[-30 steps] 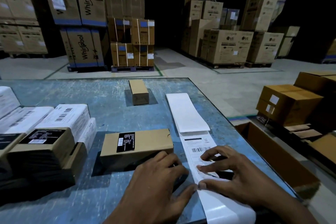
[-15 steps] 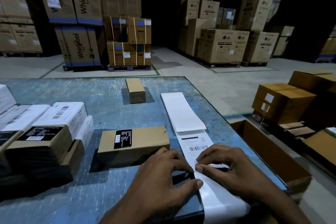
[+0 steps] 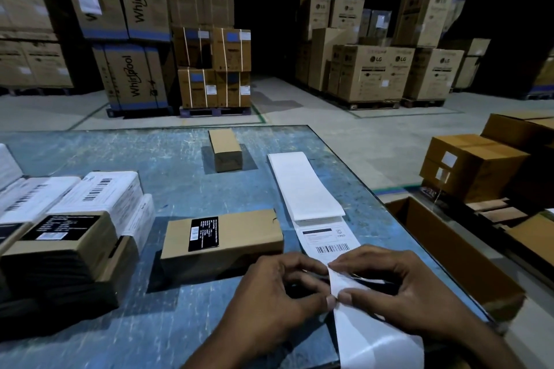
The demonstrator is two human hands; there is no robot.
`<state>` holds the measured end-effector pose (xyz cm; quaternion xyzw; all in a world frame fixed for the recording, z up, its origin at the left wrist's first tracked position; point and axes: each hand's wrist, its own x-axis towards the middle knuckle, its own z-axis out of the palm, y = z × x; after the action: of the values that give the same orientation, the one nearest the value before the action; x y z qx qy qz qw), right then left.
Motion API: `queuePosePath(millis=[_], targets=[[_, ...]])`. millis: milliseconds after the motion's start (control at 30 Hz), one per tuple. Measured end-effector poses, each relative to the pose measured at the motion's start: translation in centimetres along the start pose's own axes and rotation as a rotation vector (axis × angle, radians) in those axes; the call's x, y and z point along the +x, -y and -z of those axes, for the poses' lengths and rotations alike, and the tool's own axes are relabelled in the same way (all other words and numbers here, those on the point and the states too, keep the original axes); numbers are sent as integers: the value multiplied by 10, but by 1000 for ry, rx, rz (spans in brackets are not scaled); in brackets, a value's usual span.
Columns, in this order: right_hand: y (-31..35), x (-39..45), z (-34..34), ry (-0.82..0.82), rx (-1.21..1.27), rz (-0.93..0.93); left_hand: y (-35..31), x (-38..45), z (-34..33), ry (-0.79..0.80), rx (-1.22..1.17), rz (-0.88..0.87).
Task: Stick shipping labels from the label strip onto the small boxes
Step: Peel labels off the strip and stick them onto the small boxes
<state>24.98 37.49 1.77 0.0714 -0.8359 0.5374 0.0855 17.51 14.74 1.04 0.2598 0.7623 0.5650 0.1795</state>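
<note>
1. I am pinching the near corner of a shipping label between the thumb and forefinger of my right hand, low and right of centre in the frame, and its edge is curling up off the backing.
2. My left hand is pinching the label strip just beside that corner, thumb tip touching the paper, fingers curled over it.
3. The strip is lying along the right side of the blue table, running from the middle of the frame down past the bottom edge, where its bare backing is hanging over the table's near edge.
4. A brown box with a black sticker on top is sitting just left of the strip, near my left hand.
5. A smaller brown box is standing farther up the table, centre frame, apart from the strip.
6. Stacked boxes, some already wearing white barcode labels, are filling the lower left.
7. An open carton is sitting beside the table at lower right.
</note>
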Motion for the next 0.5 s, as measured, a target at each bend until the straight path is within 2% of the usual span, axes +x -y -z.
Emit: queuePosePath(millis=[167,500], targets=[[1,-5,-6,-104,-108,61,-5,-2,-6,-61,-88,37],[-6,-5,-8,-105,-273,139,-1,-3,-13,-85,-58,-10]])
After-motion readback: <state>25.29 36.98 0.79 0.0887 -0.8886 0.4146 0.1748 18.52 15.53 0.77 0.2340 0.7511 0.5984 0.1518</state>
